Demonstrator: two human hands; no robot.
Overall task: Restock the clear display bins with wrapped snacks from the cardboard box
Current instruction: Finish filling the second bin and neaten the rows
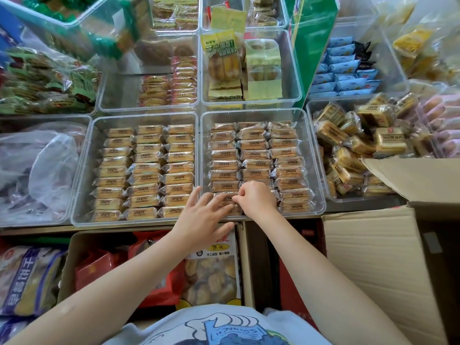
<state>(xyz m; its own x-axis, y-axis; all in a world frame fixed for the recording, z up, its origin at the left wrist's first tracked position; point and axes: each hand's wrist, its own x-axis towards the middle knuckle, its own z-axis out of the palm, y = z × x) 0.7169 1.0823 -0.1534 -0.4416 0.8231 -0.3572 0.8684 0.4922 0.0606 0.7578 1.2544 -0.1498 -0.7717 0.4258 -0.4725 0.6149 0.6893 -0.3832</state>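
Head view: the snack [225, 196] in hand is a small cake in clear crinkly film, lying at the near end of the left column in the right bin [319, 170]. Judged light, soft and easily crushed; the film looks slippery, so the crimped end seams or the long edges are the sensible hold, without squeezing the middle. The left hand [206, 212] lies spread, fingers straight, pressing flat on this snack. The right hand [256, 197] touches it from the right, fingertips curled and pinching the wrapper edge. The bin's other two columns are filled in neat rows. The left bin [82, 170], just beside, is fully rowed. The box [368, 257] stands open at right, near the right forearm; its contents are hidden.
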